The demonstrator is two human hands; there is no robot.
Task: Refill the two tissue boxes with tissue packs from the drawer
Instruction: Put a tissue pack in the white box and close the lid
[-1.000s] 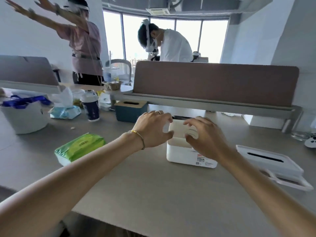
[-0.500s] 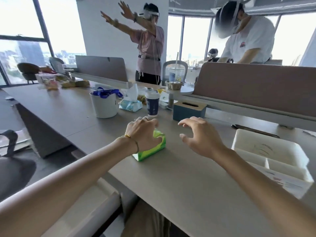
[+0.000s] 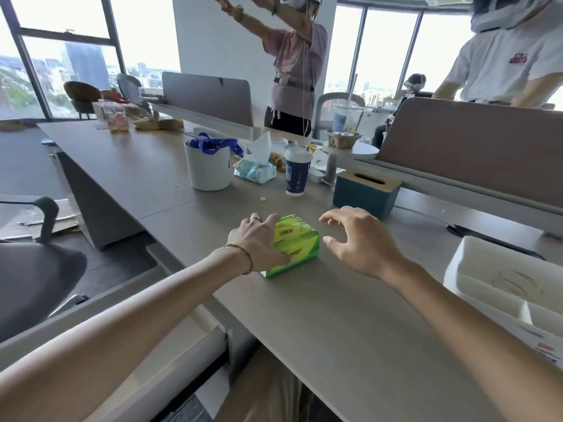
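A green tissue pack (image 3: 297, 243) lies on the grey desk (image 3: 350, 324) in the middle of the view. My left hand (image 3: 259, 242) grips its left side, fingers over its top and thumb low on its near face. My right hand (image 3: 359, 242) hovers just right of the pack with fingers spread, not touching it. The white tissue box (image 3: 487, 287) stands open-topped at the right edge, its inside bare. A teal tissue box with a wooden slotted lid (image 3: 367, 191) stands behind the hands.
A white bucket with blue ribbon (image 3: 208, 166), an opened blue tissue pack (image 3: 256, 170), a paper coffee cup (image 3: 297, 172) and snacks crowd the desk's far side. Desk dividers (image 3: 475, 150) run along the back. Two people stand beyond. A dark chair (image 3: 36, 269) is at left.
My view swung left from the white box to the green pack. My left hand went from the box to the pack and took hold of it; my right hand followed and stays open beside it.
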